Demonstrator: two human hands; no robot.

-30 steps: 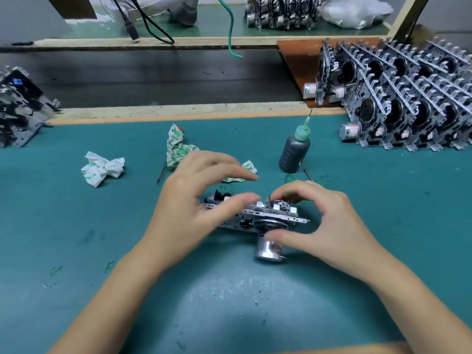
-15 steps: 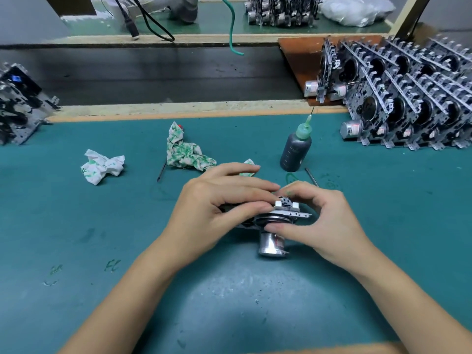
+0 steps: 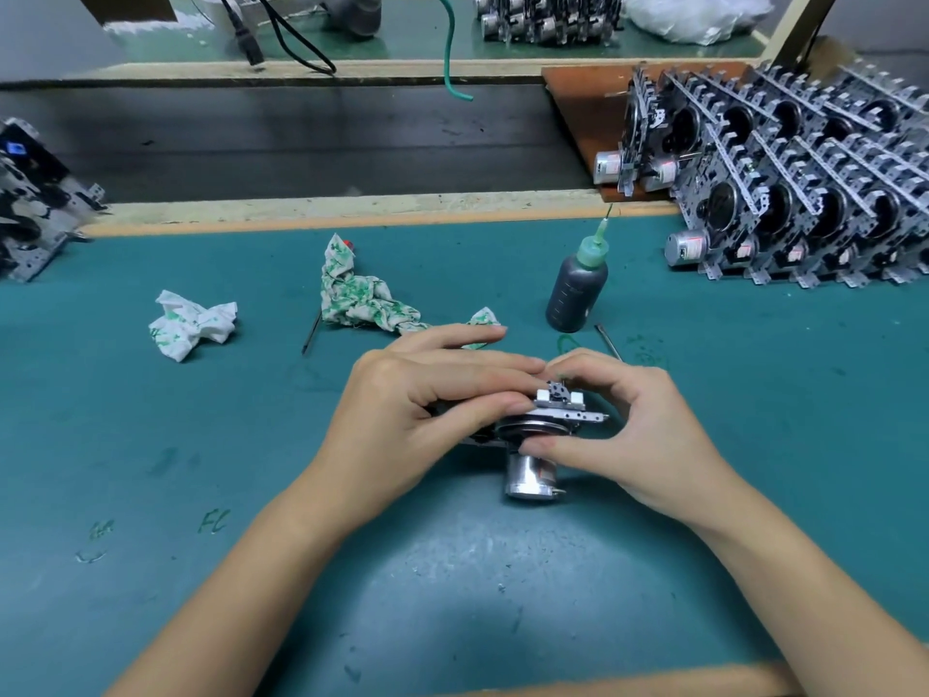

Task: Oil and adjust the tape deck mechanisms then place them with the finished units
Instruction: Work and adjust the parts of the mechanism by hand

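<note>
Mid-frame on the green mat (image 3: pixel 151 445): tape deck mechanism (image 3: pixel 548 420), now gripped closer by left hand (image 3: pixel 427 420), pinched by right hand (image 3: pixel 623 420). Adjusting under way; oil bottle (image 3: pixel 575 289) untouched, finished units (image 3: pixel 804 193) upper right.

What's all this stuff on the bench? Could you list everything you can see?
tape deck mechanism: one, silver metal with a round motor, centre of the mat, held in both hands
finished units: many, too packed to count, silver and black, stacked in rows at far right
oil bottle: one, dark grey with green nozzle, upright behind the hands
rags: two, white with green print, crumpled, left of the bottle
thin metal rods: two, dark, one by the larger rag, one by the bottle
more mechanisms: a few, left edge
mat: one, teal, covers the bench
left hand: grip on the mechanism's left side
right hand: grip on its right side
</note>
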